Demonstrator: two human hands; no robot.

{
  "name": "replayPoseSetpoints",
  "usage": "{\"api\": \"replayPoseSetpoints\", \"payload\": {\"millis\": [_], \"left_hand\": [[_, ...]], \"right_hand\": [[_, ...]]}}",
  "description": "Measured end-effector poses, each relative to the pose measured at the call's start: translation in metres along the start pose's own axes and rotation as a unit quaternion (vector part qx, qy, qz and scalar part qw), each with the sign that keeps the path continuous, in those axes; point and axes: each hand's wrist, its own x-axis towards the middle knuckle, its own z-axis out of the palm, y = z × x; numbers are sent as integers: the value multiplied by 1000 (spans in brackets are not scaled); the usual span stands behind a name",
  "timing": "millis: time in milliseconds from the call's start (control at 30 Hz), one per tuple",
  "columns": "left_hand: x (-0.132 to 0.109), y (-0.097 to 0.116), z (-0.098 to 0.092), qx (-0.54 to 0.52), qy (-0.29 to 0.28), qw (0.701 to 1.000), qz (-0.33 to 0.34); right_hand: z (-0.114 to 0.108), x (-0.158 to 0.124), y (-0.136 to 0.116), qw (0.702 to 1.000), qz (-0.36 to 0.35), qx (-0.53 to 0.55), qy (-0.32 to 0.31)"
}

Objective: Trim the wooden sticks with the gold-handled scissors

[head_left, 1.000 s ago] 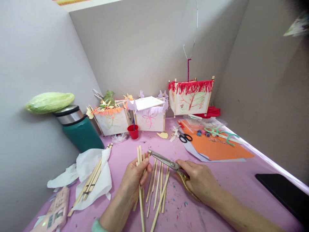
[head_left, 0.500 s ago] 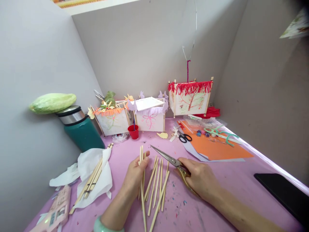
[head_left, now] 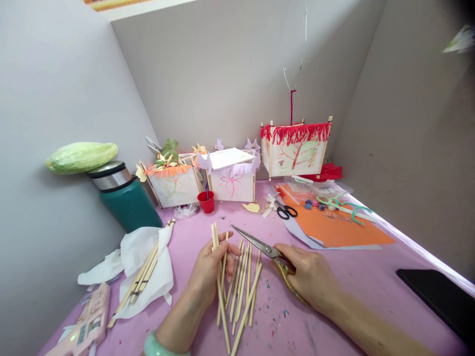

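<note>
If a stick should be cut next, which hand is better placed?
Probably the right hand: it holds the scissors, with their blades pointing leftward. The left hand is occupied, holding several sticks.

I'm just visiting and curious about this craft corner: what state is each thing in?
Gold-handled scissors: closed, held in the right hand.
Wooden sticks: several in the left hand, others loose on the table.
Black-handled scissors: lying down; open or closed, hard to tell.
Teal bottle: lid on.
Red cup: upright.
Red-fringed lantern: hanging by a magenta cord.
</note>
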Motion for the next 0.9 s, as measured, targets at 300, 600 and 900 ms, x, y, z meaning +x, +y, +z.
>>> {"api": "replayPoseSetpoints", "payload": {"millis": [300, 600, 900], "left_hand": [[1, 3, -1, -46, 2, 999, -12], [1, 1, 0, -29, 23, 999, 0], [-1, 3, 2, 4, 23, 1000, -2]], "right_hand": [[3, -2, 2, 1000, -3, -13, -9], [-1, -2, -4, 997, -49, -60, 10], [2, -4, -4, 993, -42, -112, 11]]}}
